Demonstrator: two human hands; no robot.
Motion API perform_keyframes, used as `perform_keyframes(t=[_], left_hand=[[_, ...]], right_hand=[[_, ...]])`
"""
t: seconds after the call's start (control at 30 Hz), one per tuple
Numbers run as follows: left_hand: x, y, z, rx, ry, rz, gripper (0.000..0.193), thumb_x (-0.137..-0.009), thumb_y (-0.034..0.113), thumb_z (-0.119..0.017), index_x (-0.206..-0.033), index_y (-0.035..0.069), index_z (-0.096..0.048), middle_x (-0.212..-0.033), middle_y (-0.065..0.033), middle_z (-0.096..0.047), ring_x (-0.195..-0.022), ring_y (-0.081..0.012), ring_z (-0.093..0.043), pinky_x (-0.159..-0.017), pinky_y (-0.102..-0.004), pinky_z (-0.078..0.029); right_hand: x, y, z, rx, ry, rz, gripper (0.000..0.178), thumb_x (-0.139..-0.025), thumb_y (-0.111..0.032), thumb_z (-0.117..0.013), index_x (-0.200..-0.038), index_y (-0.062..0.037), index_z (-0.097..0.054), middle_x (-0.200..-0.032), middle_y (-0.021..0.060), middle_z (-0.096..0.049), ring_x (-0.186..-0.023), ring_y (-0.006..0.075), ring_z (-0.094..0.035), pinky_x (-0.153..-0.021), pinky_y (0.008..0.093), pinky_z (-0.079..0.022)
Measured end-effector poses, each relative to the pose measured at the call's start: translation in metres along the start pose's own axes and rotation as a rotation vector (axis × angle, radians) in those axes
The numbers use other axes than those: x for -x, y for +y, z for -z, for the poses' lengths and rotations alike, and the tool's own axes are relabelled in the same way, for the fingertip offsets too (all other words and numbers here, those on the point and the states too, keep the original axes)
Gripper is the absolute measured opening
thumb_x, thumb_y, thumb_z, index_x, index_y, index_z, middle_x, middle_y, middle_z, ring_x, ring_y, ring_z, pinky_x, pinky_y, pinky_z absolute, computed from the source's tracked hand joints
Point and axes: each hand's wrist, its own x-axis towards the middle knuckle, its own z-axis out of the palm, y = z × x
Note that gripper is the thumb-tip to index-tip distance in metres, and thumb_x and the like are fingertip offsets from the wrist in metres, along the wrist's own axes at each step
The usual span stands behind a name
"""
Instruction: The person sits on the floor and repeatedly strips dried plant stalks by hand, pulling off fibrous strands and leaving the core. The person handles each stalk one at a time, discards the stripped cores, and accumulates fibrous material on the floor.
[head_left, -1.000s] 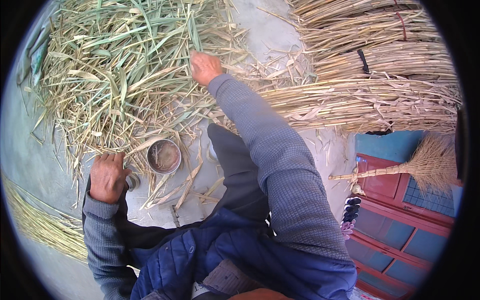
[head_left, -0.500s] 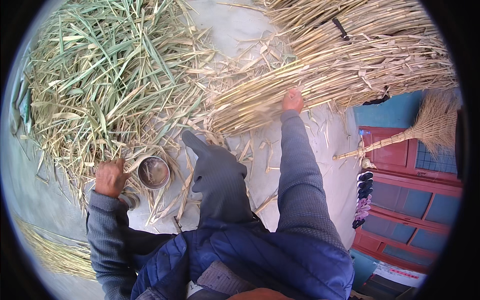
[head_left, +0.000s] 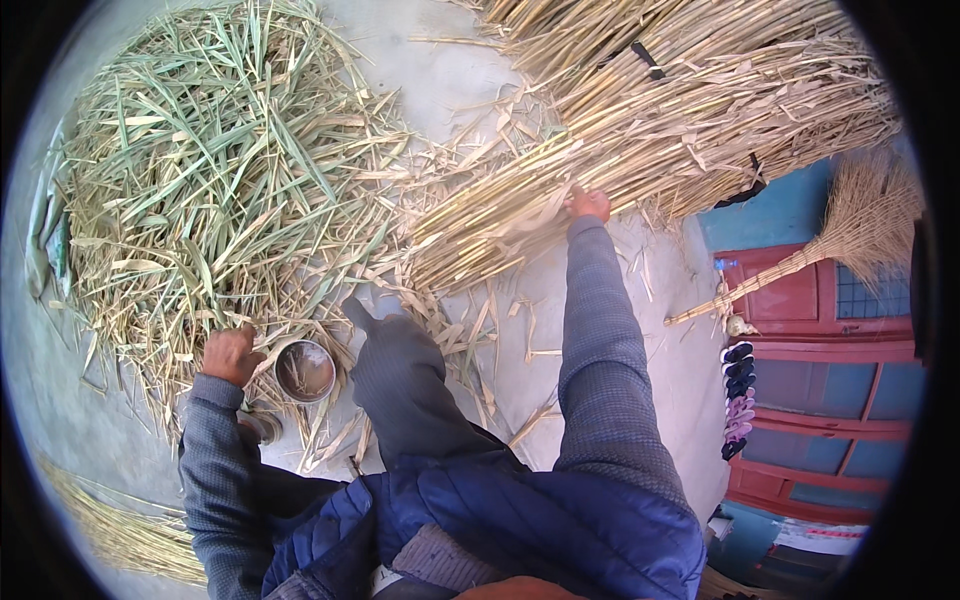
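My right hand point(head_left: 588, 204) is closed at the lower edge of a long bundle of dry reed stalks point(head_left: 700, 140). Blurred pale stalks and leaf run leftward from its fingers. My left hand point(head_left: 232, 355) is low at the left, fingers curled in, at the near edge of a heap of cut green and straw-coloured leaves point(head_left: 210, 170). What it holds, if anything, is hidden. Just right of that hand stands a round metal bowl point(head_left: 305, 371) with a few straw bits inside. Between my arms is my dark-trousered knee point(head_left: 400, 370).
Another stalk bundle point(head_left: 640, 40) with a black tie lies at the far right. A straw broom point(head_left: 760, 290) leans by a red door point(head_left: 780, 300), near a row of shoes point(head_left: 739, 400). More thin stalks point(head_left: 120, 520) lie at lower left. Loose leaves litter the grey floor point(head_left: 640, 380).
The whole view has shifted slightly. My right hand stays at the bundle's edge, its fingers now showing more at the stalks. My knee has swung left, closer to the bowl.
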Motion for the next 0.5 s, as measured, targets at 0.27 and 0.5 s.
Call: perform_keyframes(t=[0.27, 0.5], left_hand=[[0.005, -0.008, -0.007, 0.017, -0.028, 0.051, 0.040, -0.069, 0.028, -0.084, -0.092, 0.006, -0.061, -0.074, -0.0150, -0.066, -0.079, -0.0369, -0.066, -0.074, -0.0465, -0.047], [0.018, -0.013, -0.004, 0.013, 0.037, 0.038, 0.041, -0.069, 0.030, -0.085, -0.092, 0.007, -0.060, -0.075, -0.0150, -0.067, -0.079, -0.0366, -0.066, -0.074, -0.0469, -0.046]], right_hand=[[0.021, -0.014, 0.052, 0.209, -0.147, 0.017, 0.028, -0.089, -0.023, -0.075, -0.093, -0.0017, -0.057, -0.078, 0.0108, -0.071, -0.051, 0.0170, -0.064, -0.046, 0.0297, -0.051], [0.013, 0.001, 0.062, 0.023, -0.474, 0.149, 0.031, -0.091, -0.027, -0.075, -0.110, -0.0041, -0.066, -0.094, 0.0087, -0.073, -0.079, 0.0104, -0.066, -0.064, 0.0297, -0.054]])
